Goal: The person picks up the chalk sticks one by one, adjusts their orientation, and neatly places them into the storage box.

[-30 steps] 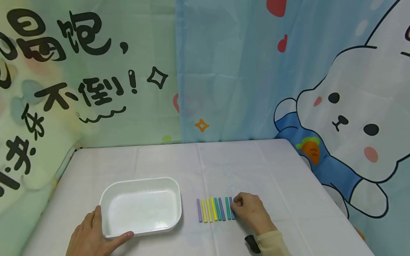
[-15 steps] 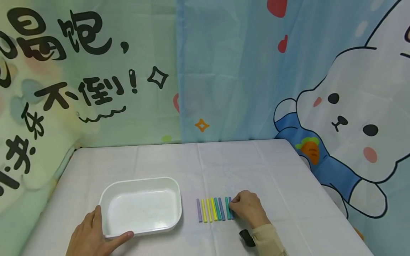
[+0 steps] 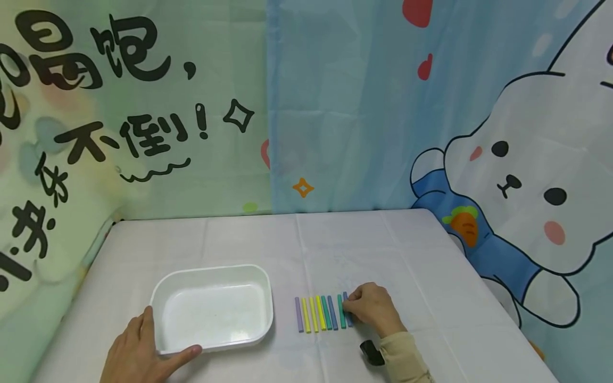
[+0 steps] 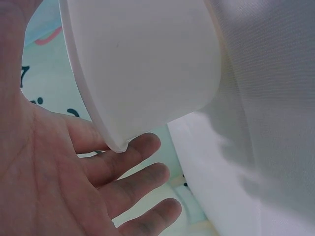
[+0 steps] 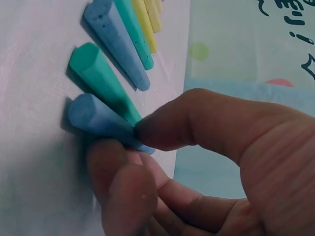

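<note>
At the right end of a row of chalk sticks, my right hand pinches a blue chalk stick between thumb and fingers. The stick lies on the white cloth, close alongside a green chalk stick. My left hand rests at the near left corner of a white tray, thumb along its near side and fingers along its left. From the left wrist view, those fingers are spread and nearly straight beside the tray's rim.
Left of the green stick lie another blue chalk stick, a green one, several yellow ones and a purple one, roughly parallel. Printed curtains hang behind the table. A black object is at the right wrist.
My right hand has shifted slightly left and changed its hold on the end blue chalk stick, which now sits a little differently beside the green one. The left hand stays at the tray.
</note>
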### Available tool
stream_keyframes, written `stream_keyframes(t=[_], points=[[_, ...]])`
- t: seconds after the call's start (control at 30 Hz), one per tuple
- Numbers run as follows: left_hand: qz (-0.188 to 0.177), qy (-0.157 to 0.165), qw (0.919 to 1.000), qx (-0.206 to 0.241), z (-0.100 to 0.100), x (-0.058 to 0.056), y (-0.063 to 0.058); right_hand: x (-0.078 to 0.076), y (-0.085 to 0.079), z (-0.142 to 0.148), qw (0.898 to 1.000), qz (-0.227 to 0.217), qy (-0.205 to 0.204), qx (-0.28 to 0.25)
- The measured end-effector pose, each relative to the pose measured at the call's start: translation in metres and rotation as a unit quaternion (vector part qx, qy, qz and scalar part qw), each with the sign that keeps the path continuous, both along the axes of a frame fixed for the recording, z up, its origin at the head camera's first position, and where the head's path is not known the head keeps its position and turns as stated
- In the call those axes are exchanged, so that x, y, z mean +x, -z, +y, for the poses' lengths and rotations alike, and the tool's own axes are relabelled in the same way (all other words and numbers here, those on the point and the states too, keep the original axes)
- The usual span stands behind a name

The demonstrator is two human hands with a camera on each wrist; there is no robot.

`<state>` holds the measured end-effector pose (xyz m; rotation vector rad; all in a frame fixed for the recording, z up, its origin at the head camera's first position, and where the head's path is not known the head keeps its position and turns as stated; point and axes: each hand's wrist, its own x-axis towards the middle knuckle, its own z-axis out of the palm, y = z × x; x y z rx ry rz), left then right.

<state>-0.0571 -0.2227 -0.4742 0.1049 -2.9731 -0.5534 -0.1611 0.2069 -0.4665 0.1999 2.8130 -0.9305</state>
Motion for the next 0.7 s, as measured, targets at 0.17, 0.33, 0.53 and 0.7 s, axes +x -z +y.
stream_keyframes(t=[0.17, 0.33, 0.53, 0.7], points=[[-0.010, 0.000, 0.9999, 0.002, 0.000, -0.001, -0.002, -0.001, -0.005, -0.006, 1.000, 0.024, -0.005, -0.009], [-0.013, 0.000, 0.9999, -0.001, -0.001, -0.002, -0.003, -0.002, -0.014, -0.021, 0.997, 0.034, 0.001, -0.066], [-0.002, 0.003, 1.0000, 0.001, -0.001, -0.001, -0.003, 0.000, -0.022, -0.050, 0.983, 0.024, -0.008, -0.182], [-0.009, 0.011, 0.9999, 0.001, 0.000, -0.002, -0.004, 0.003, -0.029, -0.071, 0.962, 0.011, -0.031, -0.271]])
